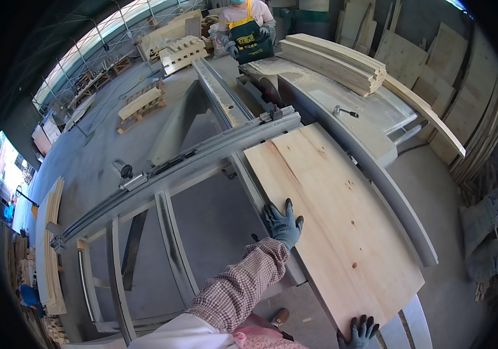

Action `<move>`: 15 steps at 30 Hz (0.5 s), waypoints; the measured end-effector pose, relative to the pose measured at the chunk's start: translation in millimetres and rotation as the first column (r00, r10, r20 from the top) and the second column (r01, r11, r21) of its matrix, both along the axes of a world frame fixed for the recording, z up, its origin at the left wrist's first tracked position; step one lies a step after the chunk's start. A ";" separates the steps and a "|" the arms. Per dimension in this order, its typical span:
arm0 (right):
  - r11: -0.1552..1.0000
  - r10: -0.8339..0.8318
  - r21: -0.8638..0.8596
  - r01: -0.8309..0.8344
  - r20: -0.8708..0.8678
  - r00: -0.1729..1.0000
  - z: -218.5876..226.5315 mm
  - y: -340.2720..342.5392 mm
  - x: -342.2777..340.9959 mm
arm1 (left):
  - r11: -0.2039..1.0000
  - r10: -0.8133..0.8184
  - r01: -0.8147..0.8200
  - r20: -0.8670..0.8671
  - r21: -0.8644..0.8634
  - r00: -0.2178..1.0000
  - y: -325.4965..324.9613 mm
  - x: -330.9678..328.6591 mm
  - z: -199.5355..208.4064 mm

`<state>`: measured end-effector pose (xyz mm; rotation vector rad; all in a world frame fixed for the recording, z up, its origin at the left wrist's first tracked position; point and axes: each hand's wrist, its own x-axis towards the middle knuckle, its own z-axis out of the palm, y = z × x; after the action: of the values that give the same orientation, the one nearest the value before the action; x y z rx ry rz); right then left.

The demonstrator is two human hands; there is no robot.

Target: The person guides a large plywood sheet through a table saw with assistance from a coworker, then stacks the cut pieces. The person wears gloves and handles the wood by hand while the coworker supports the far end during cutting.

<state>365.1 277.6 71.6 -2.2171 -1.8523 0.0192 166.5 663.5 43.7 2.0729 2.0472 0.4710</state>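
Observation:
A wide, pale wooden panel with small knots lies on the sliding-table saw, its right long edge along a grey metal fence. My left hand, in a grey-blue glove with dark fingertips, rests on the panel's left edge with fingers spread. At the panel's near end my right hand lies over the edge, its gloved fingers apart; its palm is partly cut off by the frame. Past the panel's far end, a dark round part shows beside the fence; I cannot make out whether it is the blade.
The saw's crosscut fence crosses beyond the open frame. A co-worker in a dark apron stands at the far end. Stacked boards and a handled tool lie on the saw table. Sacks stand at right.

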 end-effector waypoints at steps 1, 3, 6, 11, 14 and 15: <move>1.000 0.004 -0.013 -0.004 0.003 1.000 0.3 1.9 3.6 | 1.000 0.000 0.001 0.020 -0.017 1.000 1.8 2.8 -0.3; 1.000 0.010 -0.017 -0.010 0.012 1.000 0.9 10.7 8.7 | 0.999 0.005 -0.003 0.054 -0.037 0.999 9.8 4.8 3.8; 1.000 0.003 -0.007 -0.003 0.026 1.000 5.7 15.7 15.7 | 0.998 -0.047 0.044 0.062 0.039 0.997 13.5 7.6 -0.4; 0.998 0.015 0.057 -0.016 0.019 1.000 -2.0 12.5 13.6 | 0.995 -0.028 0.017 0.113 0.096 0.993 8.6 8.5 -2.5; 0.997 0.043 0.066 -0.045 0.034 0.999 -9.5 20.6 14.7 | 0.996 -0.014 0.006 0.093 0.085 0.996 17.3 9.2 -2.3; 0.996 0.053 0.068 -0.056 0.039 0.998 -10.3 20.9 16.0 | 0.995 -0.012 0.004 0.077 0.101 0.997 17.1 9.2 -3.3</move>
<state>381.1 298.5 61.3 -2.1348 -1.9026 -0.0763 175.6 680.6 40.4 2.0821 2.0099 0.6556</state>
